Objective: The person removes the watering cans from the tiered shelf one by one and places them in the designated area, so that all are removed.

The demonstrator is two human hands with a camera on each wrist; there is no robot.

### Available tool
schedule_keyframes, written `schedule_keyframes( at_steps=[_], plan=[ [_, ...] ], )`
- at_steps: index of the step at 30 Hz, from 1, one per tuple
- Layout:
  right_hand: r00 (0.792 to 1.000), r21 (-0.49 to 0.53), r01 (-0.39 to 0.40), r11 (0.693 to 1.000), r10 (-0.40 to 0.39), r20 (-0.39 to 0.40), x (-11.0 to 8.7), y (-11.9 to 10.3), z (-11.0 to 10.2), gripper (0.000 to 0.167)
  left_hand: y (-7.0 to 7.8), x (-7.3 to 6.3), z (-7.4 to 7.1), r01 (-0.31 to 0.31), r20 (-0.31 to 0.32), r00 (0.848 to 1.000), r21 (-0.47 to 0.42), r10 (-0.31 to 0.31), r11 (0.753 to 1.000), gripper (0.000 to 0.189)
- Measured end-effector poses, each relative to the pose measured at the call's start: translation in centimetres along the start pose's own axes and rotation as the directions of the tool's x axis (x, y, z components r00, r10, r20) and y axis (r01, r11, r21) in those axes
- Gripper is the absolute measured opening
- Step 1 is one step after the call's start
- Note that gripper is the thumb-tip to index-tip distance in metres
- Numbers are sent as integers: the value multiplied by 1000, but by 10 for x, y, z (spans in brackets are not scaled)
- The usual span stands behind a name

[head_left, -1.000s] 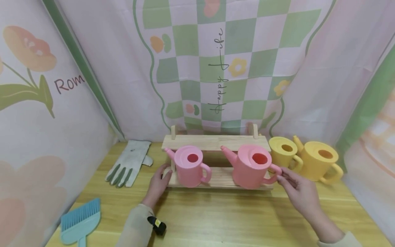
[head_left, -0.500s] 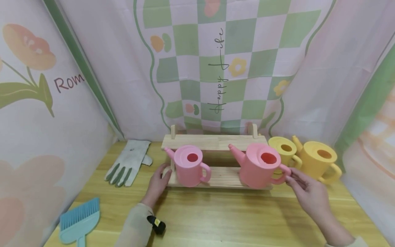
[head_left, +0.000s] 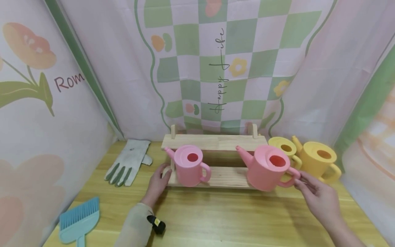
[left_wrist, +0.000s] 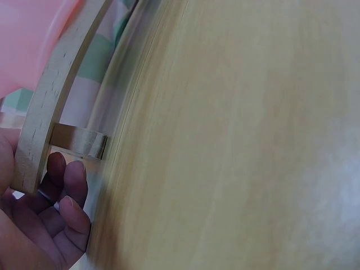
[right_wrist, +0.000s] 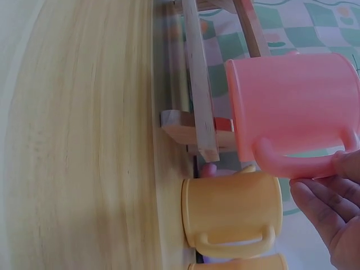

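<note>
My right hand (head_left: pixel 322 199) pinches the handle of a coral-pink watering can (head_left: pixel 262 175) between thumb and fingers. The can is upright at the right end of the two-tier wooden shelf (head_left: pixel 226 176), its spout pointing left. In the right wrist view a gap shows between the base of the can and the lower board. My left hand (head_left: pixel 157 185) grips the left end of that board; in the left wrist view its fingertips (left_wrist: pixel 76 177) curl under the wood. A lighter pink watering can (head_left: pixel 186 173) stands on the lower board beside it.
Two yellow watering cans, a smaller one (head_left: pixel 279 142) and a larger one (head_left: pixel 314 166), stand right of the shelf. A grey-white work glove (head_left: pixel 129 161) lies on the left, with a blue brush (head_left: pixel 81 221) in front of it. A patterned curtain (head_left: pixel 213 68) hangs behind.
My right hand has moved to the right with the coral-pink watering can, from over the lower board to its right end. My left hand has stayed on the shelf.
</note>
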State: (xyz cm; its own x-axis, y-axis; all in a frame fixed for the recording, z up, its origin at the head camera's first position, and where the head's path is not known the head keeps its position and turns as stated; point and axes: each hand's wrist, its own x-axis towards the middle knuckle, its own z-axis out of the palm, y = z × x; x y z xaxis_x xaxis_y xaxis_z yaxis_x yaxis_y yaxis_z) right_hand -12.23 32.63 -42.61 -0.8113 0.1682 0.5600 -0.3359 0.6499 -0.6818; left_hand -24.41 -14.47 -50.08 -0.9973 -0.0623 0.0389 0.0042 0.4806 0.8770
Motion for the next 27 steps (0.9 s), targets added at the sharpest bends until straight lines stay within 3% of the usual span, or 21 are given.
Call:
schedule_keyframes(
  at_steps=[10,27],
  plan=[
    [1000,-36,-31,999,31,-4,-7,3,-14,32,2,-1,0,15,-3,1000,-4,-15,1000,44],
    [988,-68,-155,986,154,-13,-19,13,-31,43,2,0,1,19,0,1000,10,-19,1000,45]
  ],
)
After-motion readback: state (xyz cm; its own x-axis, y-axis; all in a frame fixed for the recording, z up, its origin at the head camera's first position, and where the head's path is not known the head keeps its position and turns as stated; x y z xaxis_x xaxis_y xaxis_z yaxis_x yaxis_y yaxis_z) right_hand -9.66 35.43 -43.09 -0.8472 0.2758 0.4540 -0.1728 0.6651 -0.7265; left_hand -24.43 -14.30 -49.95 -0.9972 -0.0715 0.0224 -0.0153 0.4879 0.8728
